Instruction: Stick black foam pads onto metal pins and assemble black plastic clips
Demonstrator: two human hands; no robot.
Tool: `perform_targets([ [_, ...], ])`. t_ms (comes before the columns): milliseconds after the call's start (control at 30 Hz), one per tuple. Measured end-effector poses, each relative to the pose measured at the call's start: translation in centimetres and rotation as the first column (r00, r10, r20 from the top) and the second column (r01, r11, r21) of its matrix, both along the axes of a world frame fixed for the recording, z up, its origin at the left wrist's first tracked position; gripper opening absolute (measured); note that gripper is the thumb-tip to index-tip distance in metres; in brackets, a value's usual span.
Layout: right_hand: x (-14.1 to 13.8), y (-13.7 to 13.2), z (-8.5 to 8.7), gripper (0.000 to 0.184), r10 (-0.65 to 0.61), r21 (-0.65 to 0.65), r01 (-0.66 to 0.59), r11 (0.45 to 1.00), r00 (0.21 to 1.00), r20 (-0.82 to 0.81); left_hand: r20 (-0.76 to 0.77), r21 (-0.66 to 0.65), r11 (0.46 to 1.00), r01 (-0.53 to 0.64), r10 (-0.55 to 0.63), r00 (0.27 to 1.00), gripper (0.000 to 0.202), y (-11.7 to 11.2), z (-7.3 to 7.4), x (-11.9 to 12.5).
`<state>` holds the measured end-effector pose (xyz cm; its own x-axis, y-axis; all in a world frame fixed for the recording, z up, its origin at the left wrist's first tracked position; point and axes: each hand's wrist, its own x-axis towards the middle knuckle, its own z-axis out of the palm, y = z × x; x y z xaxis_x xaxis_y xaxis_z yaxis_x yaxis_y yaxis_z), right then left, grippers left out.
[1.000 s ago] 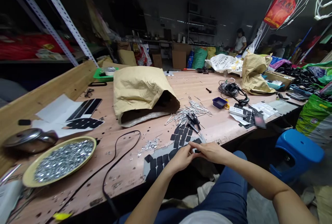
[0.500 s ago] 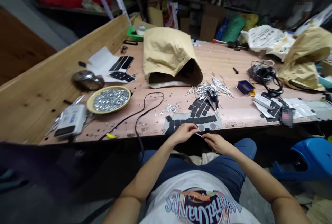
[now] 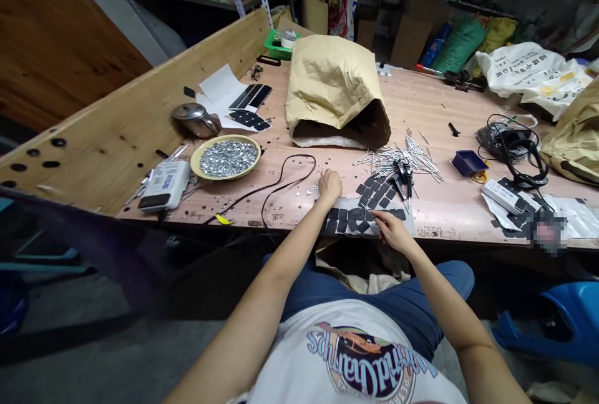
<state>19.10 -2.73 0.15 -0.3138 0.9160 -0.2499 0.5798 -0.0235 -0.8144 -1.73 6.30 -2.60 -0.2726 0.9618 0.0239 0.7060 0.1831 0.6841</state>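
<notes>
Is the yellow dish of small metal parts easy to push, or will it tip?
The dish is heaped with metal parts, so it is probably heavy for its size. It looks shallow and wide, so it should slide rather than tip, but a jolt may spill parts over the low rim.

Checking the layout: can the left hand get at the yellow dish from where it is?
Probably yes. The left hand rests on the table, the dish lies to its left, and only a flat black cable lies between.
</notes>
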Motion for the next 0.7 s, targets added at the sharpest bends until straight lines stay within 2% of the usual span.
perform_targets([
  [67, 0.1, 0.1, 0.1, 0.035, -0.017, 0.004, 0.017, 1.000, 0.999, -0.030, 0.004, -0.009, 1.000, 0.014, -0.014, 1.000, 0.012, 0.4, -0.2, 0.0],
  [133, 0.2, 0.3, 0.2, 0.034, -0.046, 0.012, 0.046, 0.999, 0.998, -0.051, 0.054, 0.041, 0.999, -0.004, 0.002, 0.999, 0.011, 0.3, -0.2, -0.1],
  [233, -0.1, 0.7, 0.5, 0.033, -0.082, 0.023, 0.084, 0.996, 0.994, -0.071, 0.312, 0.077, 0.995, -0.071, 0.043, 0.949, 0.009, -0.7, 0.1, 0.2],
  [300, -0.7, 0.9, 0.7, 0.032, -0.089, 0.024, 0.092, 0.996, 0.992, -0.090, 0.583, 0.015, 0.997, -0.069, 0.048, 0.811, 0.007, -1.8, 0.3, 0.8],
  [367, -1.4, 1.0, 0.9, 0.031, -0.093, 0.022, 0.096, 0.995, 0.989, -0.116, 0.804, -0.050, 0.999, -0.013, 0.048, 0.593, 0.012, -3.2, 0.4, 1.6],
  [433, -2.1, 1.0, 1.1, 0.032, -0.096, 0.015, 0.099, 0.995, 0.986, -0.138, 0.917, -0.082, 0.996, 0.046, 0.058, 0.394, 0.017, -4.6, 0.5, 2.4],
  [500, -2.6, 0.8, 1.3, 0.031, -0.100, 0.015, 0.103, 0.995, 0.985, -0.143, 0.964, -0.102, 0.992, 0.076, 0.080, 0.253, 0.019, -5.7, 0.7, 2.9],
  [600, -2.7, 0.3, 1.5, 0.029, -0.101, 0.030, 0.105, 0.994, 0.989, -0.112, 0.982, -0.126, 0.989, 0.071, 0.114, 0.152, 0.020, -6.5, 1.2, 3.3],
  [700, -2.3, -0.1, 1.6, 0.029, -0.081, 0.054, 0.085, 0.995, 0.994, -0.079, 0.985, -0.121, 0.990, 0.069, 0.112, 0.128, 0.019, -6.7, 1.6, 3.5],
])
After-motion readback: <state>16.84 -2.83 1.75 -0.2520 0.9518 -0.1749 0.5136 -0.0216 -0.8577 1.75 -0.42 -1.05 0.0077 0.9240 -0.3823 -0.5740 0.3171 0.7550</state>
